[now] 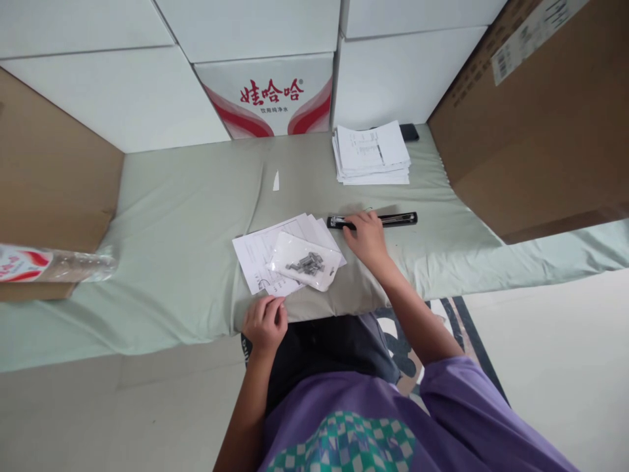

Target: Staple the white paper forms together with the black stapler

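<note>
A long black stapler, which looks folded open flat, lies across the cloth. My right hand is closed over its left half, fingers at the far side and thumb at the near side. My left hand rests at the front edge of the table with its fingers curled in, and nothing shows in them. Just beyond it are several printed paper sheets, loosely fanned. On top of these sheets sits a clear plastic bag holding small grey metal pieces, like strips of staples.
A stack of printed papers lies farther back, with a dark flat object behind it. A white scrap is on the cloth. White cartons line the back. Brown boxes flank both sides, with a plastic bottle at left.
</note>
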Demonstrator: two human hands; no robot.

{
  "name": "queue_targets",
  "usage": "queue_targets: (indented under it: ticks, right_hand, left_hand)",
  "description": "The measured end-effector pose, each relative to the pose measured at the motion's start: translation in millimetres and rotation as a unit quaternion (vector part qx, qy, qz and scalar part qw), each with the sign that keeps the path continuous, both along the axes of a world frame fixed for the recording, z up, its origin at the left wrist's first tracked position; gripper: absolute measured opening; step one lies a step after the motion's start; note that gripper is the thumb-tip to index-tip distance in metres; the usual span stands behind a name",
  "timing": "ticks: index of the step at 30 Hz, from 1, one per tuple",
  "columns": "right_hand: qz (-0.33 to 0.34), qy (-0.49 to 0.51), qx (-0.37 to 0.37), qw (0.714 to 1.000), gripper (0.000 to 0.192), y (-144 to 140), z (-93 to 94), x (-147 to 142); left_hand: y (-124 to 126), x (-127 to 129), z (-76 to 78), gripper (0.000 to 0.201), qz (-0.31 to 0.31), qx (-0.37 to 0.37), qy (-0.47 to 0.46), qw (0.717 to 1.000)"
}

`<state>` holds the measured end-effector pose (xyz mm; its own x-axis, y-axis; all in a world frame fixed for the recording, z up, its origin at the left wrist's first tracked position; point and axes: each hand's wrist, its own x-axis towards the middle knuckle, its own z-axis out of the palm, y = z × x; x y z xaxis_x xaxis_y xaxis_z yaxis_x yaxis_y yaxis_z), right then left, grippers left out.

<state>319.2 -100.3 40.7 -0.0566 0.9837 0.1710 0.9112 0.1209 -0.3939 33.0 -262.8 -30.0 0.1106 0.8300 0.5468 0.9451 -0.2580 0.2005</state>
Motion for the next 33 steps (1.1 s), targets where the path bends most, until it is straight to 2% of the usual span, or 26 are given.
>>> queue_targets:
  ticks: [4, 9, 18, 29, 33]
  right_hand:
    - [0.005, 0.018, -0.007, 1.000, 0.031, 3, 0.8, 0]
    - [0.005, 0.040, -0.018, 0.999, 0.030, 7, -1.0, 0]
    - [-0.029, 0.110, 0.027, 0.993, 0.026, 6, -20.4, -8]
    - [0.007, 0.219, 0.102, 0.970, 0.014, 2, -30.2, -5]
    - [0.034, 0.247, 0.096, 0.964, 0.014, 4, -32.3, 0]
  left_hand:
    - [-1, -1, -2.0, 0.016, 0.000, -0.021, -0.009, 1.000]
    - [-1, -1, -2.0, 0.015, 0.002, -0.013, -0.001, 1.000]
    - [3, 2, 0.3, 0.013, -0.009, 0.038, -0.009, 0.999]
    - [3, 1, 0.6, 0.014, -0.016, 0.035, -0.017, 0.999]
    - [3, 1, -0.2, 0.015, -0.015, 0.034, -0.018, 0.999]
